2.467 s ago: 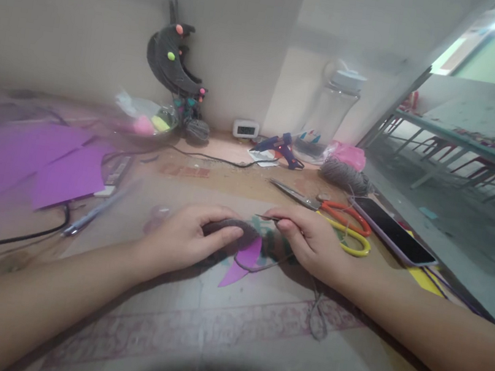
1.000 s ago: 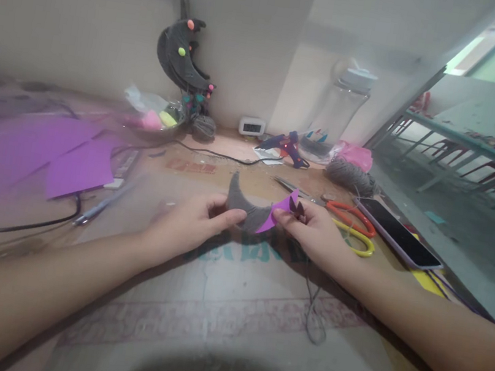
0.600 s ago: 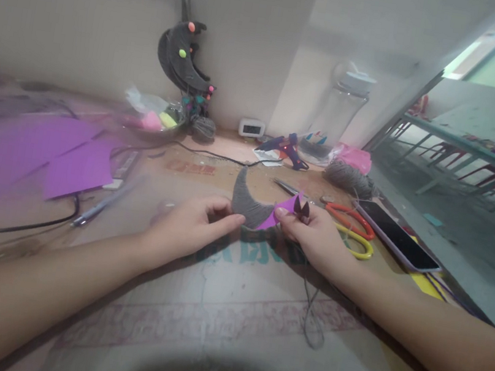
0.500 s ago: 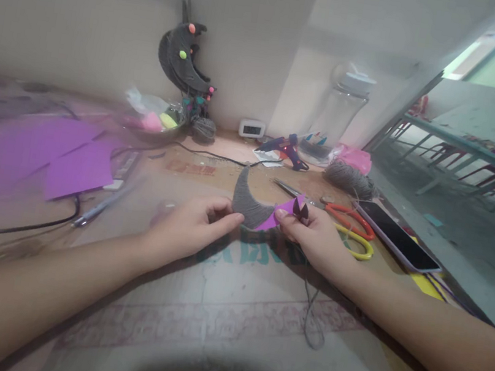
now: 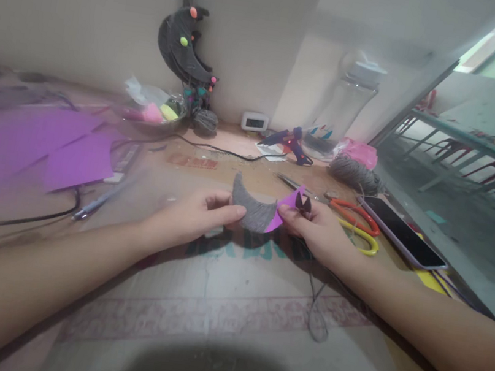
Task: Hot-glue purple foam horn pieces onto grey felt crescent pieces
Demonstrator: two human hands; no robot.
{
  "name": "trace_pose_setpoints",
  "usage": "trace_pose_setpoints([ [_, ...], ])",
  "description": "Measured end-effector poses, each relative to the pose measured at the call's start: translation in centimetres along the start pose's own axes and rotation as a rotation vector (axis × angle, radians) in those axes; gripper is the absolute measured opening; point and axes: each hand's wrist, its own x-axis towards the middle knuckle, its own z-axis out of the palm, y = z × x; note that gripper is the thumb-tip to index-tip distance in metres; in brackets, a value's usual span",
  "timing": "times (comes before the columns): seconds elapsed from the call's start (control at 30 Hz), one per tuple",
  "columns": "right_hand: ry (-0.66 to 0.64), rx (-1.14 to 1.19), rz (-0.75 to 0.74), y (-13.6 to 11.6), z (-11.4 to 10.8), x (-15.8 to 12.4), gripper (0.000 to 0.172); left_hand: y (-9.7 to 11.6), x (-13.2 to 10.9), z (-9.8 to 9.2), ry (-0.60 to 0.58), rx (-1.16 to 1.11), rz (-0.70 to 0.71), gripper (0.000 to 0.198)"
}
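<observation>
A crescent of purple card [image 5: 290, 202] is held between my two hands, with grey yarn [image 5: 253, 211] wound over most of it. My left hand [image 5: 213, 211] pinches the wrapped part, thumb on top. At the bare purple tip, my right hand [image 5: 316, 224] is closed on the card. Two short dark blades, seemingly of thread snips [image 5: 303, 204], stick up from the right fingers; their handles are hidden. A loose strand of yarn [image 5: 316, 301] trails below that hand onto the table.
Scissors [image 5: 358, 217] with orange and yellow handles and a phone [image 5: 401, 232] lie at the right. Behind are a glue gun [image 5: 290, 143], a grey yarn skein [image 5: 356, 174] and a bottle [image 5: 347, 110]. Purple sheets [image 5: 80, 151] and a pen [image 5: 98, 203] lie left; a decorated dark crescent [image 5: 178, 45] leans on the wall.
The crescent has tilted slightly in my hands, and its wrapped face shows flatter. Both hands keep their hold; the view has shifted a little.
</observation>
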Motion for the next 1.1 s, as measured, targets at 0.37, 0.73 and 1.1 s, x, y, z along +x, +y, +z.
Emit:
trace_pose_setpoints([
  [0.37, 0.163, -0.852, -0.721, -1.3, -1.1, -1.2, 0.025, 0.2, 0.0, 0.2, 0.150, 0.053, -0.048, 0.031],
  [0.73, 0.083, -1.216, -0.883, -1.3, -0.4, -0.9, 0.021, -0.2, 0.2, 0.0, 0.128, 0.041, -0.063, 0.031],
  [1.1, 0.098, -1.192, -0.884, -1.1, 0.0, -0.8, 0.019, 0.0, 0.2, 0.0, 0.112, 0.027, -0.070, 0.032],
])
